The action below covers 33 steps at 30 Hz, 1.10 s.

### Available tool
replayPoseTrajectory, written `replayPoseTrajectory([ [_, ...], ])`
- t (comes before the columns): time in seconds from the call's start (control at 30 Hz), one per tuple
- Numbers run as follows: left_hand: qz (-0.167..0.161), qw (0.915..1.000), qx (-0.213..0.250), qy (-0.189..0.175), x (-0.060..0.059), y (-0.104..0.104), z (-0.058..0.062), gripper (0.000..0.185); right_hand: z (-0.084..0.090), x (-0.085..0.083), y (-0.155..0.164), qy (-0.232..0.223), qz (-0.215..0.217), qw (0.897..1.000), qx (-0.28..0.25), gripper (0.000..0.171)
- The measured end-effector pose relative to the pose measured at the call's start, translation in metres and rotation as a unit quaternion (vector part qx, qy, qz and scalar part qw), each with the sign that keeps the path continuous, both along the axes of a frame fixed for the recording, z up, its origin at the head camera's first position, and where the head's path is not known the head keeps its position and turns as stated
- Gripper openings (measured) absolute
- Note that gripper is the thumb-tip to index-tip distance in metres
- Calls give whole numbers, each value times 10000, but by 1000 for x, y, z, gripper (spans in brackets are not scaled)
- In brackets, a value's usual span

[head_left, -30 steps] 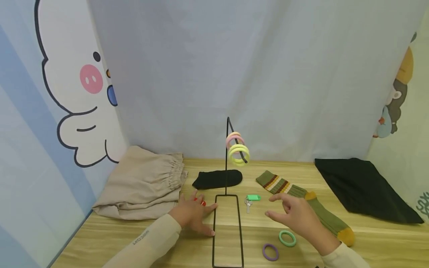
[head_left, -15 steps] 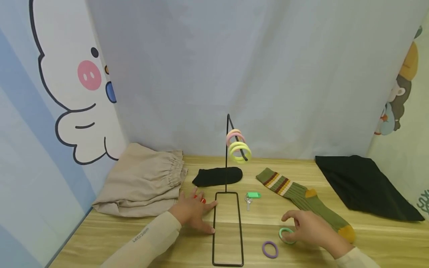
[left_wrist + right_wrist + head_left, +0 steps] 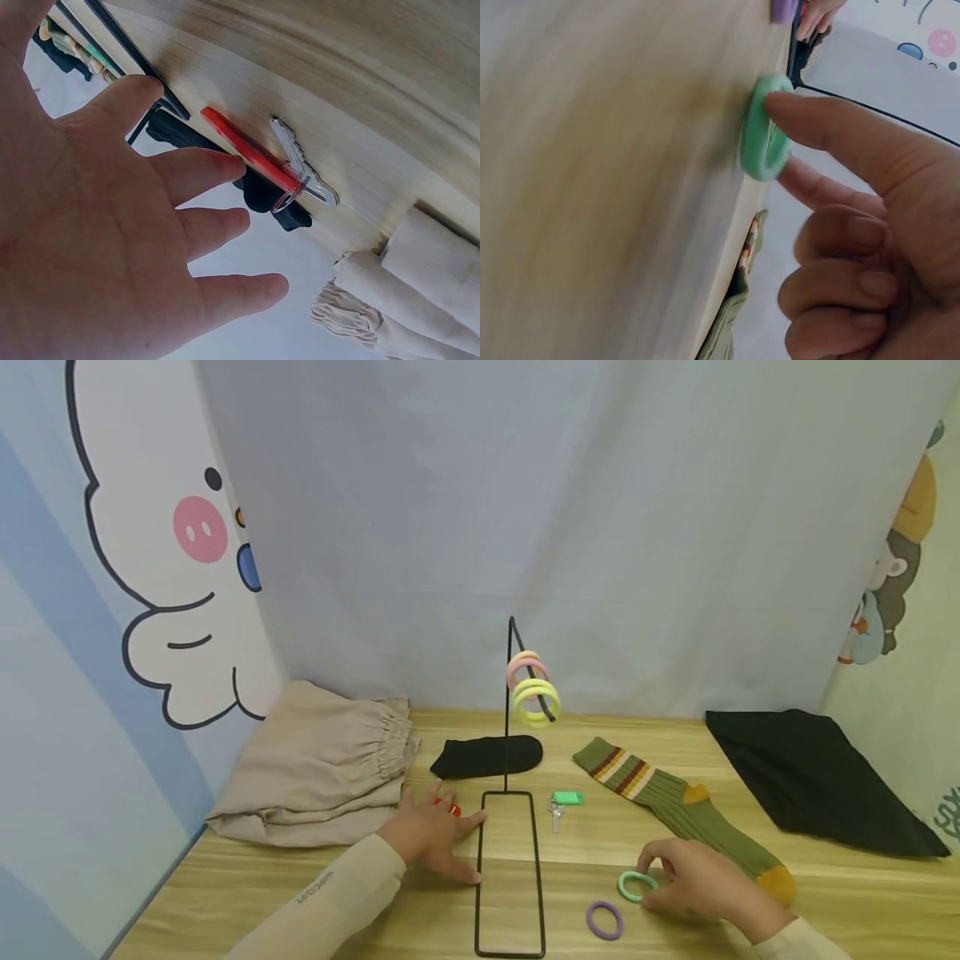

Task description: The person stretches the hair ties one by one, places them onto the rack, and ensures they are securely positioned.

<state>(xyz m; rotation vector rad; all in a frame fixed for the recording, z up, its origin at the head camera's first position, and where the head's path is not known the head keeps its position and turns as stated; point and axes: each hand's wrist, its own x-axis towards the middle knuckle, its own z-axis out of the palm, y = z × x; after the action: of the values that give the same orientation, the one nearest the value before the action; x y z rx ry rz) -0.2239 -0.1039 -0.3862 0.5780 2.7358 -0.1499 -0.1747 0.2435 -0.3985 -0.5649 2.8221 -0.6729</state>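
The left hand (image 3: 97, 225) fills the lower left of the left wrist view, palm toward the camera and fingers (image 3: 202, 169) spread and straight, holding nothing. Beyond the fingertips a red key tag (image 3: 244, 154) lies on the wooden tabletop (image 3: 360, 97), joined by a small ring to a silver key (image 3: 300, 165). A thin black wire frame (image 3: 127, 52) runs past the thumb. A black sock (image 3: 262, 199) lies just behind the tag, and gathered beige cloth (image 3: 405, 300) sits at the lower right.

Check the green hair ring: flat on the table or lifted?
Lifted on edge: the right hand pinches the green ring, tilted against the table.
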Motion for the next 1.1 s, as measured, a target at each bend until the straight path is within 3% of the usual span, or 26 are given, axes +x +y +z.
replayPoseTrajectory([
  [0.2, 38, 9999, 20, -97, 1, 0, 0, 89, 2, 1, -7, -210, -27, 9994, -258, 36],
  [0.33, 80, 9999, 14, -132, 1, 1, 0, 89, 4, 3, -6, -252, 174, 9993, -207, 41],
  [0.57, 80, 9999, 31, -78, -1, 1, 2, 89, 1, 4, -4, -297, 538, 9978, -237, 31],
  [0.87, 84, 9999, -74, -90, -2, 1, -1, 90, 5, 6, -13, 456, 719, 9957, -371, 21],
  [1.1, 129, 9998, -4, -124, -1, 1, 0, 89, 25, 19, -34, 921, 762, 9886, -915, 23],
])
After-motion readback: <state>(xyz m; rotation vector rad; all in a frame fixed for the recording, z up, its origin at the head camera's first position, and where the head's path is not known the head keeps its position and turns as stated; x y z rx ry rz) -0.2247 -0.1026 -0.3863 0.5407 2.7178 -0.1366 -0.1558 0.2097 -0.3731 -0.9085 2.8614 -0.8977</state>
